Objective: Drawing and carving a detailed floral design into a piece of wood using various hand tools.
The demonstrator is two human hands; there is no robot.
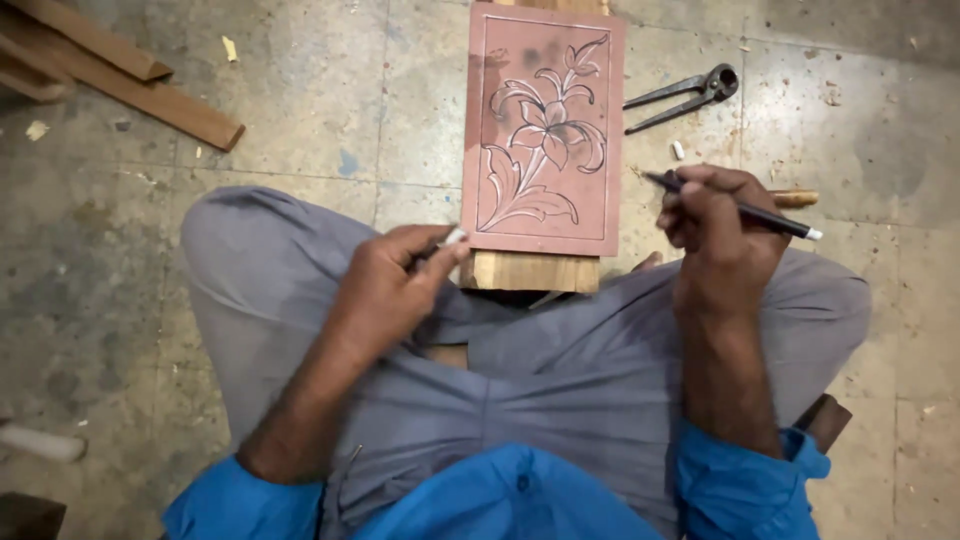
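A: Reddish-pink stone, by the look of it: the slab [543, 128] lies flat on a wooden block [535, 271] on the concrete floor [300, 110], just in front of the seated person's crossed legs. A lily with curling leaves is outlined on it inside a thin border line.

B: How far along does the work seem?

A: The outline reads as complete, flower, stem and frame all drawn. The ground around the flower looks level with it, so any cutting away of the background appears not yet done; whether the lines are drawn or shallowly incised cannot be told from the head view.

B: And the hands?

A: The right hand [715, 225] is closed around a dark pen-like tool [740, 207] with a pale tip, held off the slab's right edge, not touching the stone. The left hand [385, 290] pinches a small white piece [455, 237] between thumb and fingers, at the slab's lower left corner.

B: Anything else about?

A: Pincers [690, 95] lie on the floor to the right of the slab, wooden battens [120, 75] well apart at upper left
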